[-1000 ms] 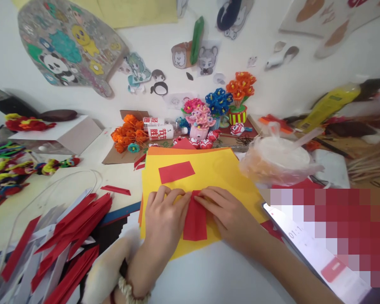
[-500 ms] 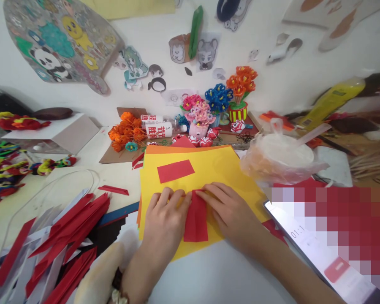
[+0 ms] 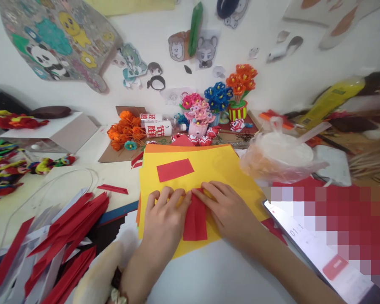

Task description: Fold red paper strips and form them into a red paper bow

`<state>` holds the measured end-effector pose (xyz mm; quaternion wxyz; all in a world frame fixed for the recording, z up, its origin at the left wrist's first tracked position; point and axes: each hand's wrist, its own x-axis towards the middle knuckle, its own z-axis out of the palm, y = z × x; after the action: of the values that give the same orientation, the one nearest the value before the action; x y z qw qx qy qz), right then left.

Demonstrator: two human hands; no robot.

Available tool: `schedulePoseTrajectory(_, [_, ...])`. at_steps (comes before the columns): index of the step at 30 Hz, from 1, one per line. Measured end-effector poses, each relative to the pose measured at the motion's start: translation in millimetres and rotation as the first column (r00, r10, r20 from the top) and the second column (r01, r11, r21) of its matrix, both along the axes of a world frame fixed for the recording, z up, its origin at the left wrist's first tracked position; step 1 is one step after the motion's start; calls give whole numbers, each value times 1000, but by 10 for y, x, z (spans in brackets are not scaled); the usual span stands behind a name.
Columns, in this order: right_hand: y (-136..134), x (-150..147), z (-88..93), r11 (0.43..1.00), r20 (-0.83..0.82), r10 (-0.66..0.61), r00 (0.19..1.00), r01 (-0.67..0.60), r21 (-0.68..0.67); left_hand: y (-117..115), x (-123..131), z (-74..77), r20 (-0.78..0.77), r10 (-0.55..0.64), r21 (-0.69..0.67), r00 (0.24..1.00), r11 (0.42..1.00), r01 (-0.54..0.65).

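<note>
A red paper piece (image 3: 195, 219) lies on a stack of yellow paper sheets (image 3: 221, 166) in front of me. My left hand (image 3: 164, 217) rests flat on its left side, fingers stretched forward. My right hand (image 3: 226, 211) presses on its right side, with the fingertips meeting my left fingers at the paper's top edge. The top part of the red piece is hidden under my fingers. A second red paper rectangle (image 3: 175, 169) lies farther back on the yellow sheets, untouched.
Folded red paper strips (image 3: 66, 236) pile up at the left. A phone (image 3: 319, 253) lies at the right. A bagged white cup (image 3: 283, 156) stands behind it. Pipe-cleaner flowers (image 3: 128, 131), flower pots (image 3: 237, 112) and a bottle (image 3: 160, 128) line the back.
My fingertips have crept slightly left along the top edge of the red piece. The view has shifted a little; the hands stay on the paper.
</note>
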<state>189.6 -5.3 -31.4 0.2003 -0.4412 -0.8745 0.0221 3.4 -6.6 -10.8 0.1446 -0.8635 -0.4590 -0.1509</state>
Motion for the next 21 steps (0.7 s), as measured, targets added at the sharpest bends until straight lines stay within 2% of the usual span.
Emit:
schedulePoseTrajectory(13, [1,-15,-4,1000,12,-6,1000,6,11,9,9,-2,37,-15,-9,999,1000,15])
schedulePoseTrajectory(17, [-1,-27,-1,1000,38,-5,999,4,23,1,-4,17,64,19,-53,998,999,-15])
schedulePoseTrajectory(21, [3,-38,-2,999,47,-7,999,6,33,-15,-11,19,100,39,-42,994,999,-35])
